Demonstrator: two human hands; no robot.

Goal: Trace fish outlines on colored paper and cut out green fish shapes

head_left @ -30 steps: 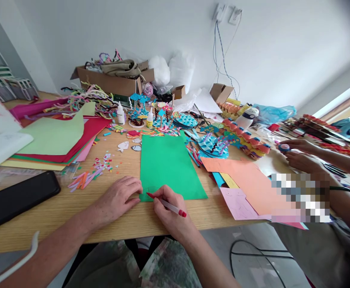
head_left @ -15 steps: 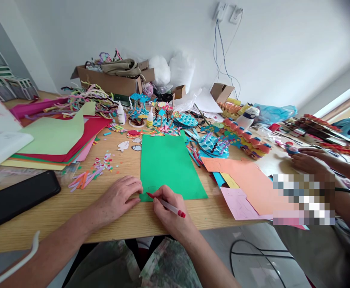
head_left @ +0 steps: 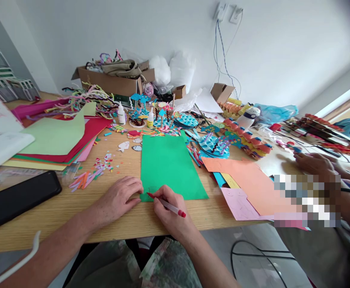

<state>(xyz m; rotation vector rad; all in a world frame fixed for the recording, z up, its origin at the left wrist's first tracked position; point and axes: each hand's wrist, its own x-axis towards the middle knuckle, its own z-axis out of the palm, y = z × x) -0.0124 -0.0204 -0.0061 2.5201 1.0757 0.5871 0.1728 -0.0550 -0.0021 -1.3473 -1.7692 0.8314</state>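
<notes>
Drawing on cluttered wooden table [head_left: 73, 208]

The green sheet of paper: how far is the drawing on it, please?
Only just begun. The green sheet carries a short pen line at its near left corner; the rest looks blank. The right hand holds the red pen with its tip at that corner, and the left hand rests on the edge beside it. Almost the whole sheet is left.
</notes>
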